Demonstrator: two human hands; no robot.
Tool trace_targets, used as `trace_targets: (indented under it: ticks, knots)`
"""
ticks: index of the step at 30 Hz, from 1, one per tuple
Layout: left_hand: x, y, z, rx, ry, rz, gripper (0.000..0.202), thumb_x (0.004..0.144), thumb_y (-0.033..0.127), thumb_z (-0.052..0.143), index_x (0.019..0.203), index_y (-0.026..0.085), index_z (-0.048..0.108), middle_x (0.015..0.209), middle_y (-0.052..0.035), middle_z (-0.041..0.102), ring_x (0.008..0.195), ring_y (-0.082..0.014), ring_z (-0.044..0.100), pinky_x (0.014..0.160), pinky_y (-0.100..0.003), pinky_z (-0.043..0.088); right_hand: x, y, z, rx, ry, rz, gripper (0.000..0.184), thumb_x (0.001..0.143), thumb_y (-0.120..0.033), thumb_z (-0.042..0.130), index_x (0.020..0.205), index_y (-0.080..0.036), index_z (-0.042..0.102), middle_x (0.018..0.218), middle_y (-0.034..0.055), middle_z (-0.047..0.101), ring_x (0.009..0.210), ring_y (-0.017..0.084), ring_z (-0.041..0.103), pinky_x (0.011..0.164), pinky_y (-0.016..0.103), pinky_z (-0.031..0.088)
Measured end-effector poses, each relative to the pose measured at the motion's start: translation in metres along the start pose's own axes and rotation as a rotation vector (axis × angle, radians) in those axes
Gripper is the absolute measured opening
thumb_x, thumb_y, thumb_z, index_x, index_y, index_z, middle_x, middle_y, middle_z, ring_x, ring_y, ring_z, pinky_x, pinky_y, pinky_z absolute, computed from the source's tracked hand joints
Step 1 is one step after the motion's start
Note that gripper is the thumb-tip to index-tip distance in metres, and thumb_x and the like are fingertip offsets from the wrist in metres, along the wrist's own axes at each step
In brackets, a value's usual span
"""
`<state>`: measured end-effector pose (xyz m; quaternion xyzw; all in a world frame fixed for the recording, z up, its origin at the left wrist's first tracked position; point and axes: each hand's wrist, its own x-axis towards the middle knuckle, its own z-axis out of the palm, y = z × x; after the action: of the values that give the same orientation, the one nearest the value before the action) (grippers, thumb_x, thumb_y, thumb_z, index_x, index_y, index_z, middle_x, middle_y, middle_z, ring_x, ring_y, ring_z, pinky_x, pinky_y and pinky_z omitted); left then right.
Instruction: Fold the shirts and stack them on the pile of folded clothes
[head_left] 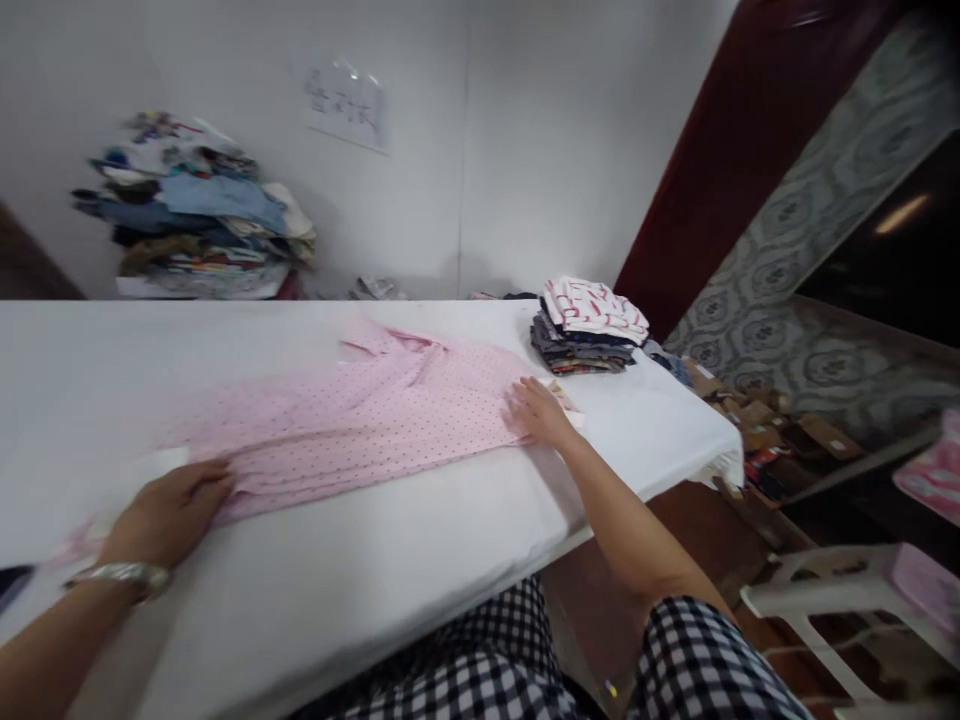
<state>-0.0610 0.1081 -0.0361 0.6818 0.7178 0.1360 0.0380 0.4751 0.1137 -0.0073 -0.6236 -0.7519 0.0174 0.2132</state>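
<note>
A pink shirt (pixel 360 420) with small dark dots lies stretched lengthwise across the white-covered table. Its upper left part is blurred by motion. At the shirt's lower left end, my left hand (pixel 165 505), with a metal bracelet on the wrist, pinches the edge between thumb and fingers. My right hand (pixel 541 412) rests on the opposite end, fingers spread over the cloth. A small pale piece with a yellowish pattern (pixel 562 395) shows just beyond the right hand, partly hidden.
White cloth covers the table (pixel 420 560). A folded clothes stack (pixel 589 325) stands at its back right corner. Behind the table's left part rises a large garment pile (pixel 210 215). Cardboard boxes (pixel 765 420) and a white plastic stool (pixel 832 590) are at the right.
</note>
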Motion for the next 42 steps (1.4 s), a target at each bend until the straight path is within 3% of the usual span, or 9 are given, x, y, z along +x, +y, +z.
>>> trace_targets:
  ticks: [2,4,12,17,23,26,31,37,42]
  knots:
    - [-0.008,0.016,-0.007,-0.063,-0.014,-0.02,0.046,0.078,0.044,0.036,0.099,0.013,0.064,0.123,-0.0127,0.062,0.11,-0.0244,0.058,0.098,-0.036,0.044,-0.009,-0.004,0.017,-0.06,-0.175,-0.019,0.047,0.093,-0.039,0.042,0.137,-0.021,0.047,0.148,0.009,0.039,0.139,0.027,0.029,0.111,0.049,0.023]
    - [-0.015,0.026,-0.011,-0.101,0.004,-0.009,0.044,0.077,0.042,0.038,0.099,0.012,0.062,0.123,-0.0131,0.062,0.111,-0.0245,0.057,0.1,-0.036,0.042,-0.018,-0.003,0.03,-0.105,-0.237,0.017,0.048,0.095,-0.04,0.037,0.14,-0.022,0.042,0.151,0.0076,0.033,0.141,0.028,0.024,0.112,0.053,0.019]
    - [-0.024,0.025,-0.004,-0.149,0.136,0.001,0.041,0.077,0.041,0.04,0.099,0.017,0.065,0.117,-0.0104,0.065,0.111,-0.0247,0.057,0.101,-0.035,0.041,-0.022,0.004,0.032,-0.041,-0.178,0.046,0.047,0.093,-0.039,0.04,0.136,-0.021,0.048,0.149,0.0092,0.037,0.141,0.027,0.026,0.111,0.055,0.02]
    - [-0.037,0.042,-0.013,-0.168,0.252,0.089,0.043,0.081,0.048,0.045,0.1,0.016,0.066,0.112,-0.0106,0.067,0.109,-0.0243,0.057,0.1,-0.036,0.04,-0.041,0.004,0.027,0.115,0.076,-0.082,0.043,0.091,-0.042,0.044,0.128,-0.023,0.057,0.145,0.0092,0.043,0.139,0.027,0.031,0.112,0.053,0.024]
    - [-0.052,0.052,-0.016,-0.182,0.108,0.312,0.042,0.077,0.046,0.056,0.108,0.019,0.066,0.122,-0.0097,0.063,0.116,-0.0262,0.054,0.102,-0.044,0.038,-0.053,0.009,0.032,0.194,-0.126,-0.145,0.046,0.082,-0.042,0.055,0.123,-0.021,0.062,0.136,0.0096,0.054,0.129,0.027,0.046,0.11,0.049,0.033]
    - [-0.054,0.048,-0.015,-0.169,0.064,0.297,0.039,0.073,0.027,0.055,0.109,0.02,0.066,0.126,-0.0091,0.061,0.119,-0.0256,0.052,0.104,-0.045,0.036,-0.049,0.014,0.036,0.193,-0.109,-0.166,0.042,0.082,-0.033,0.05,0.12,-0.021,0.065,0.134,0.0082,0.056,0.128,0.027,0.047,0.111,0.05,0.033]
    - [-0.051,0.035,-0.017,-0.087,0.086,0.183,0.057,0.066,0.004,0.039,0.116,0.018,0.062,0.127,-0.0079,0.06,0.122,-0.023,0.051,0.103,-0.043,0.037,-0.046,0.024,0.044,0.146,-0.018,-0.164,0.047,0.076,-0.022,0.043,0.116,-0.021,0.068,0.128,0.0066,0.06,0.125,0.025,0.05,0.112,0.049,0.033]
    - [-0.046,0.029,-0.028,-0.006,0.052,-0.01,0.053,0.07,0.002,0.038,0.113,0.017,0.066,0.124,-0.0074,0.063,0.115,-0.0216,0.056,0.099,-0.033,0.042,-0.042,0.028,0.044,0.142,0.012,-0.114,0.05,0.072,-0.017,0.04,0.113,-0.02,0.069,0.125,0.0063,0.063,0.122,0.024,0.054,0.11,0.047,0.037]
    - [-0.055,0.035,-0.042,0.008,0.107,-0.069,0.049,0.076,0.007,0.036,0.112,0.019,0.067,0.118,-0.01,0.066,0.108,-0.0269,0.06,0.091,-0.039,0.046,-0.044,0.032,0.035,0.178,0.16,-0.125,0.048,0.071,-0.016,0.042,0.11,-0.019,0.07,0.126,0.0078,0.062,0.123,0.026,0.053,0.109,0.048,0.037]
